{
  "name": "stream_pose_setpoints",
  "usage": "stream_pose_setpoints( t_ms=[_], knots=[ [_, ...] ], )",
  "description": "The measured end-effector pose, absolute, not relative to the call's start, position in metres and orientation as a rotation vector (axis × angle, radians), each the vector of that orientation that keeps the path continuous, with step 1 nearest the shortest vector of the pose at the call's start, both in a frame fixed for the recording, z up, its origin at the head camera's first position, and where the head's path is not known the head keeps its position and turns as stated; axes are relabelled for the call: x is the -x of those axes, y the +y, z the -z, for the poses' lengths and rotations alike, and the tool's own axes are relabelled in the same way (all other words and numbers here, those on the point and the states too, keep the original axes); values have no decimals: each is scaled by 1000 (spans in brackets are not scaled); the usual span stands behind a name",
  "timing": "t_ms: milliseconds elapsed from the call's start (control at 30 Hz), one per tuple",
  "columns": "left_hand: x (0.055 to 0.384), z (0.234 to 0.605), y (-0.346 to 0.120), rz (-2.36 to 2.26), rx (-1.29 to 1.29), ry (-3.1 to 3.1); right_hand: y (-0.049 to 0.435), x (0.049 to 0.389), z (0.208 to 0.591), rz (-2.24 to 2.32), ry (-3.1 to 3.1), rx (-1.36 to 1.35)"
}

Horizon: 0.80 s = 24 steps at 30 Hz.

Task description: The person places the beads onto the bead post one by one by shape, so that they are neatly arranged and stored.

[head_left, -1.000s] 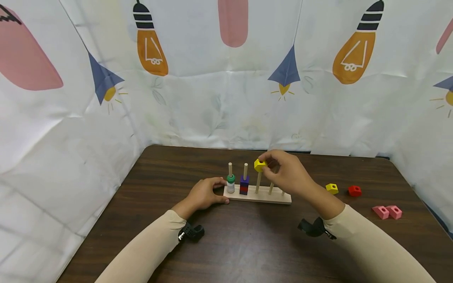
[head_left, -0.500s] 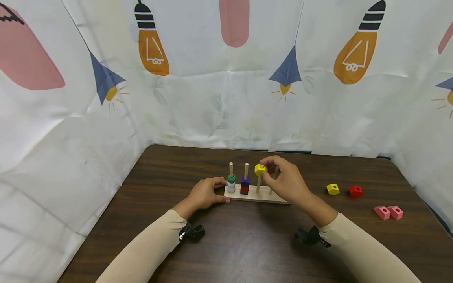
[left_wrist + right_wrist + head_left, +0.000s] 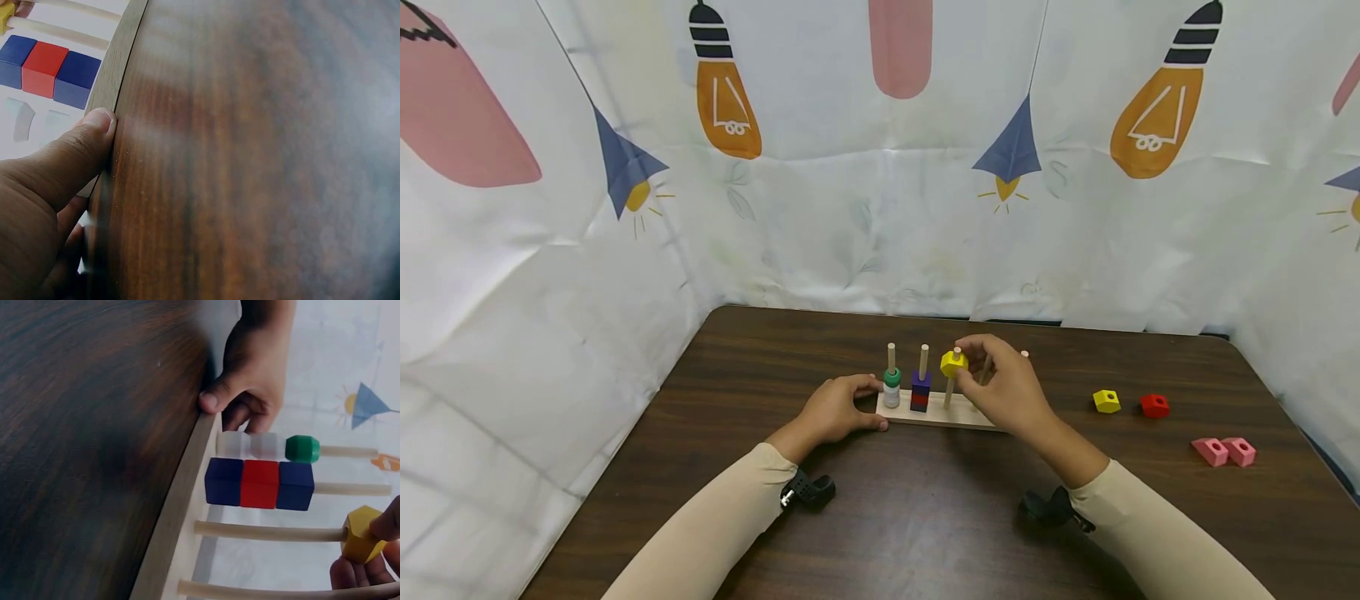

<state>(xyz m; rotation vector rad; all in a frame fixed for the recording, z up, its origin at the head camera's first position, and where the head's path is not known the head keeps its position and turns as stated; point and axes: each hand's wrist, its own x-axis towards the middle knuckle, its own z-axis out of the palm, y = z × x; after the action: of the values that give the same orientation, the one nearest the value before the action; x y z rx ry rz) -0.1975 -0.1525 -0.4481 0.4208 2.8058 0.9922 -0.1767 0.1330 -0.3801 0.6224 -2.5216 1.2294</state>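
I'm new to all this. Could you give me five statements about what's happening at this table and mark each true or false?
1. The right hand holds a yellow block on the third peg from the left. True.
2. The left hand is nowhere near the wooden base. False: the left hand grips the left end of the wooden base.
3. On the second peg, a red block sits between two dark blue blocks. True.
4. The green piece is beneath the white pieces. False: the green piece is above the white pieces.
5. Two pink blocks lie on the table. True.
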Motion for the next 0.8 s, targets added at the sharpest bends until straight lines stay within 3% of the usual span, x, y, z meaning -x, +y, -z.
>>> stream_pose_setpoints(
  t_ms=[800],
  knots=[
    [199,450,-152,-954,-430,2816,134,177,415,-1475,-2579,-557]
  ],
)
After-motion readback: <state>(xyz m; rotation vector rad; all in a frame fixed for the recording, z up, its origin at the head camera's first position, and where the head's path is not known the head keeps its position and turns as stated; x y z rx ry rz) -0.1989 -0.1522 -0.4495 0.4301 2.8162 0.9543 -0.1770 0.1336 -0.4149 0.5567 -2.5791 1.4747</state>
